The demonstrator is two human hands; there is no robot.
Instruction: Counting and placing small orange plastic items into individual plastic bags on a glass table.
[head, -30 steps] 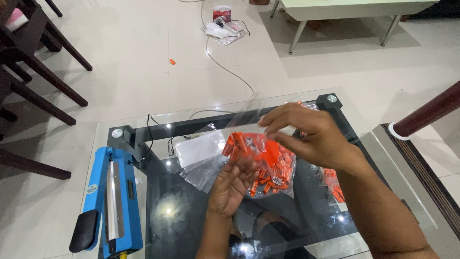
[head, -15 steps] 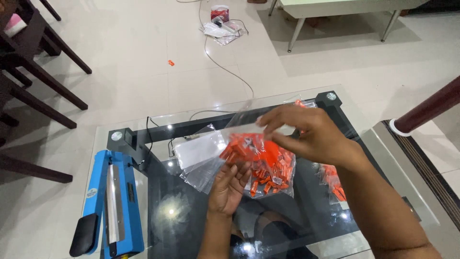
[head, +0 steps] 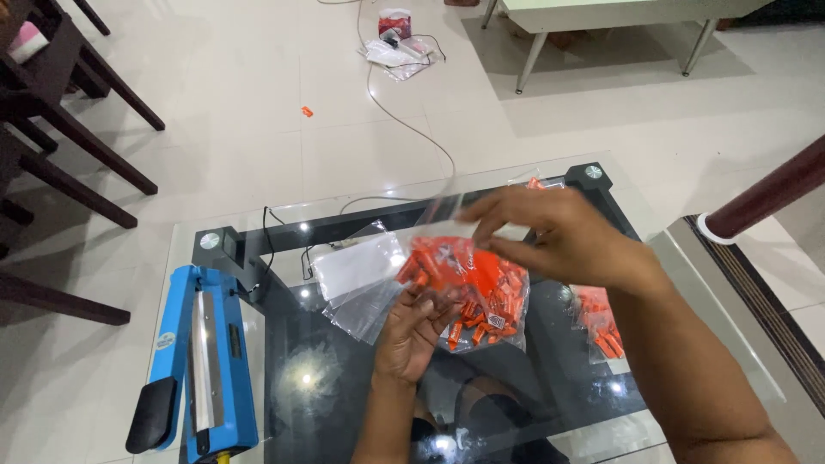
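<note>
Since the earlier frame, bag (head: 477, 288) has risen slightly. Right hand (head: 559, 236) pinches its mouth; left hand (head: 412, 331) cups underneath. Support contents while closing.

We hold a clear bag of orange pieces (head: 477, 288) over the glass table (head: 344, 404), right hand (head: 559, 236) pinching its top, left hand (head: 412, 331) beneath, a blue heat sealer (head: 202, 365) at near left.

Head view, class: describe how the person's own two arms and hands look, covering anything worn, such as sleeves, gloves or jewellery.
Both arms are bare to the frame edge: no sleeves show. The left hand and right hand wear no gloves. No rings, watch or wristband can be seen on either, though the fingers are slightly blurred.
</note>
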